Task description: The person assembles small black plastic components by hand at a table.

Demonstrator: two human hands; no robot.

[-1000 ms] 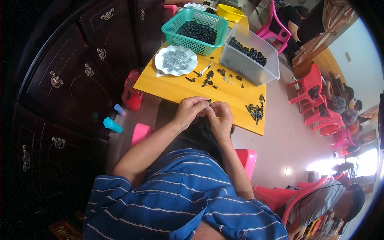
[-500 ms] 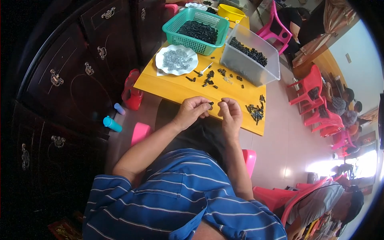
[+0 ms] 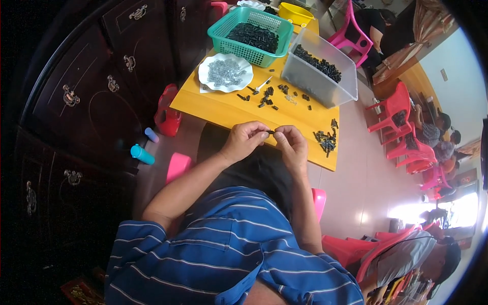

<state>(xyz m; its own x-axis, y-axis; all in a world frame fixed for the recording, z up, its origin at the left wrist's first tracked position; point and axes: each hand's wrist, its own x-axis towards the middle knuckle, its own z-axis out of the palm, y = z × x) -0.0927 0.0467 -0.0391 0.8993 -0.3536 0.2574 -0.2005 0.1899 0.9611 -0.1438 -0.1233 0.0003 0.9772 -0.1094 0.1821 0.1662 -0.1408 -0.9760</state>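
Over the near edge of the yellow table [image 3: 218, 118], my left hand [image 3: 245, 140] and my right hand [image 3: 291, 144] meet, fingertips almost touching. Between them is a small black plastic piece [image 3: 271, 132], pinched from both sides; whether it is one part or two joined parts is too small to tell. Loose black pieces [image 3: 267, 96] lie scattered beyond my hands, beside a thin white-handled tool [image 3: 263, 84]. Right of my right hand sits a pile of similar black pieces [image 3: 325, 142]. A white scalloped plate [image 3: 205, 76] holds many small clear parts.
A green basket [image 3: 216, 43] and a clear plastic bin [image 3: 315, 91], both holding black pieces, stand at the table's far side. Behind is a yellow basin [image 3: 295, 14]. Dark cabinets [image 3: 86, 101] line the left. Other people sit on red chairs [image 3: 396, 107] at right.
My right hand has moved left to my left hand, so the gap between their fingertips has closed around the black piece. The view has shifted slightly.
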